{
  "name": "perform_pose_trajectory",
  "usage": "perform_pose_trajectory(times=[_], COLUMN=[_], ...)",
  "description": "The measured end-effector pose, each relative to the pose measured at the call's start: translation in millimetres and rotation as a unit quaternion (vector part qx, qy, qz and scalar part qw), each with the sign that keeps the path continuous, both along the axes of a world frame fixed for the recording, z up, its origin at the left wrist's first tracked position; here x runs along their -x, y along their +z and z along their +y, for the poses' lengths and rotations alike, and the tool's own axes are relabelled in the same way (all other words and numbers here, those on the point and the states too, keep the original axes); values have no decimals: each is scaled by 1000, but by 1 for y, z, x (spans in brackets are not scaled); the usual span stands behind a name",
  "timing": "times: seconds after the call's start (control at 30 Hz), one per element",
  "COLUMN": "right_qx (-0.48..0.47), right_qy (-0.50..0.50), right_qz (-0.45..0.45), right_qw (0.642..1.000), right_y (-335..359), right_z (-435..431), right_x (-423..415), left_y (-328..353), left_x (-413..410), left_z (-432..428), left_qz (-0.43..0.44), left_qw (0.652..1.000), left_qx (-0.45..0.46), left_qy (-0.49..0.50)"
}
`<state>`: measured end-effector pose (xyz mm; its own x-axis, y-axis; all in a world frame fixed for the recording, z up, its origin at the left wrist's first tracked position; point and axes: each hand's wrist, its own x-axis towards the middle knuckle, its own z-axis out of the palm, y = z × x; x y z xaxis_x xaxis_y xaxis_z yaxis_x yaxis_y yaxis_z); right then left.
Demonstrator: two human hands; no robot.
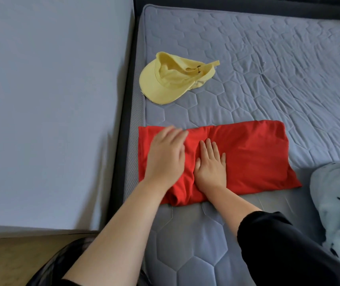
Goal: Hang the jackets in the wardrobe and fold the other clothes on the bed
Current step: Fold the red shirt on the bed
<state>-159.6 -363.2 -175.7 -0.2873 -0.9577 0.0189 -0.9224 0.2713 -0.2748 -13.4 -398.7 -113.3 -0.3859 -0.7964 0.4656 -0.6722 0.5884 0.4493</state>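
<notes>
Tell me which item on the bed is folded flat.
The red garment, flat under the left hand and right hand; the yellow cap and pale blue garment lie crumpled.

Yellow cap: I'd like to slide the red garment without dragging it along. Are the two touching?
Apart. The head view shows a strip of bare quilted mattress between the yellow cap and the far edge of the red garment.

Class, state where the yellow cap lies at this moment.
In the head view, the yellow cap lies on the quilted mattress near its left edge, beyond the folded red garment and apart from it.
</notes>
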Motion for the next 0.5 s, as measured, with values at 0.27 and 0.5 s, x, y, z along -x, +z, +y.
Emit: perform_pose_trajectory(times=[0.27,0.5], right_qx=[-17,-91], right_qy=[36,-49], right_qz=[67,116], right_qw=[997,988], right_y=[8,17], right_z=[0,8], right_x=[47,116], left_y=[-51,-56], left_x=[-6,-13], left_z=[20,21], left_qz=[-139,-144], left_qw=[974,972], left_qx=[-169,-165], left_qy=[61,83])
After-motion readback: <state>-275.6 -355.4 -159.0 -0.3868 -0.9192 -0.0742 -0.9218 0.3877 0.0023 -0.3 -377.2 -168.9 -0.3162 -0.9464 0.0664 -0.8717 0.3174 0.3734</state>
